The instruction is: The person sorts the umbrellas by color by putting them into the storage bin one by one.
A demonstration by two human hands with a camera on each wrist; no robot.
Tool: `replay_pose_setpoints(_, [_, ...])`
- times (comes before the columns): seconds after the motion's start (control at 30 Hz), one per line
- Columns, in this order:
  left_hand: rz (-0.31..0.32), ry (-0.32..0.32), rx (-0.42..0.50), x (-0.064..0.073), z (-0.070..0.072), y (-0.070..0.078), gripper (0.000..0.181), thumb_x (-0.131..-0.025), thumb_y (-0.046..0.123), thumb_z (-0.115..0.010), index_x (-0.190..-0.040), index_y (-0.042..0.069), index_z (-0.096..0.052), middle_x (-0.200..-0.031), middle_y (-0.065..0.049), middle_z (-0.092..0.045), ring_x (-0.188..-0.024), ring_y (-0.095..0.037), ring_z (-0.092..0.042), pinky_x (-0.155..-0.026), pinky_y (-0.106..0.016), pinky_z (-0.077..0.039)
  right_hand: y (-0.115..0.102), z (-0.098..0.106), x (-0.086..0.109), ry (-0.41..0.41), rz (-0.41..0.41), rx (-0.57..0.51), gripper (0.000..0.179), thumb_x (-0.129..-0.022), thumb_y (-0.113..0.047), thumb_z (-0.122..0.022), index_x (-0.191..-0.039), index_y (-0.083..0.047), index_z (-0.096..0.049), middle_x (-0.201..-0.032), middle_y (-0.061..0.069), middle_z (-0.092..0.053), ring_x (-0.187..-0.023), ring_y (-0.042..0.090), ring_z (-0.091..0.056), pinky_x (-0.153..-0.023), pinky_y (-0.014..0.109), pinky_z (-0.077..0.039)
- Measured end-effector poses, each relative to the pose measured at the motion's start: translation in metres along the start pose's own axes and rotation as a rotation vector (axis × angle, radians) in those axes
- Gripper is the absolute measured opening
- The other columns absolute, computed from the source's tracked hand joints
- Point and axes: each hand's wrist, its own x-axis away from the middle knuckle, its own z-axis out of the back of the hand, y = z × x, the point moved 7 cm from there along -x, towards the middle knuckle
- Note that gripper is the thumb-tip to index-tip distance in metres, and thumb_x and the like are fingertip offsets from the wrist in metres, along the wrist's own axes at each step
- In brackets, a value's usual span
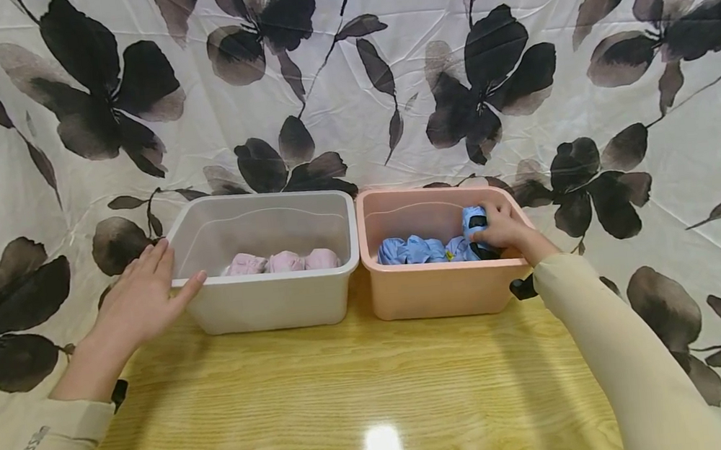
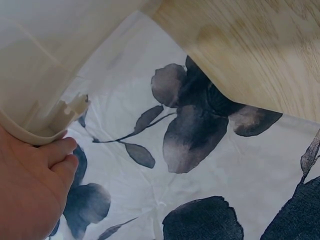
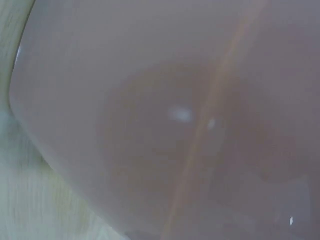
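My left hand (image 1: 139, 293) rests at the left end of a pale grey plastic bin (image 1: 270, 302), fingers straight and thumb across the rim. In the left wrist view, the fingertips of that left hand (image 2: 30, 187) touch the rim (image 2: 37, 137) from outside. Several pale pink wrapped bundles (image 1: 286, 262) lie in a row in the grey bin. Inside the peach plastic bin (image 1: 439, 293), my right hand (image 1: 504, 229) grips a blue bundle with black patches (image 1: 474, 220), tilted upright at the right end. Several other crumpled blue bundles (image 1: 411, 250) lie left of it.
Both bins stand side by side at the back of a wood-grain table (image 1: 323, 381). Behind them hangs a white cloth with dark flowers (image 1: 384, 136). The right wrist view is filled by the blurred peach bin wall (image 3: 150, 125).
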Motion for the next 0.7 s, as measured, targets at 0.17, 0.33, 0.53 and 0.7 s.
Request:
replay_pose_setpoints(0.17, [-0.003, 0.003, -0.004, 0.000, 0.000, 0.000, 0.094, -0.108, 0.060, -0.035, -0.154, -0.022, -0.021, -0.163, -0.040, -0.016, -0.151, -0.058, -0.015, -0.120, -0.069, -0.016, 0.002, -0.008, -0.002, -0.052, -0.008, 0.037, 0.081, -0.099, -0.016, -0.064, -0.156, 0.013, -0.014, -0.155, 0.045, -0.006, -0.147, 0.057, -0.005, -0.123, 0.065, -0.014])
replay_pose_setpoints(0.33, [-0.006, 0.008, -0.007, 0.001, 0.003, 0.001, 0.094, -0.108, 0.059, -0.035, -0.153, -0.022, -0.021, -0.162, -0.041, -0.016, -0.150, -0.058, -0.015, -0.120, -0.069, -0.016, -0.002, -0.014, -0.005, -0.105, 0.095, 0.142, 0.071, -0.098, -0.011, -0.061, -0.152, 0.019, -0.026, -0.157, 0.044, -0.019, -0.150, 0.057, -0.010, -0.124, 0.063, -0.014])
replay_pose_setpoints(0.53, [-0.009, 0.006, -0.011, 0.001, 0.004, 0.001, 0.094, -0.108, 0.059, -0.035, -0.152, -0.023, -0.021, -0.162, -0.041, -0.016, -0.150, -0.058, -0.016, -0.119, -0.070, -0.017, -0.009, -0.015, -0.004, -0.100, 0.247, 0.179, 0.062, -0.090, 0.002, -0.059, -0.145, 0.022, -0.039, -0.147, 0.043, -0.040, -0.138, 0.055, -0.037, -0.118, 0.061, -0.031])
replay_pose_setpoints(0.7, [-0.006, 0.001, -0.008, 0.000, 0.002, 0.000, 0.095, -0.108, 0.060, -0.035, -0.153, -0.022, -0.021, -0.162, -0.041, -0.017, -0.150, -0.058, -0.016, -0.119, -0.070, -0.017, -0.007, -0.016, -0.002, -0.109, 0.202, 0.081, 0.065, -0.088, 0.001, -0.061, -0.146, 0.021, -0.039, -0.150, 0.042, -0.037, -0.141, 0.055, -0.034, -0.119, 0.061, -0.029])
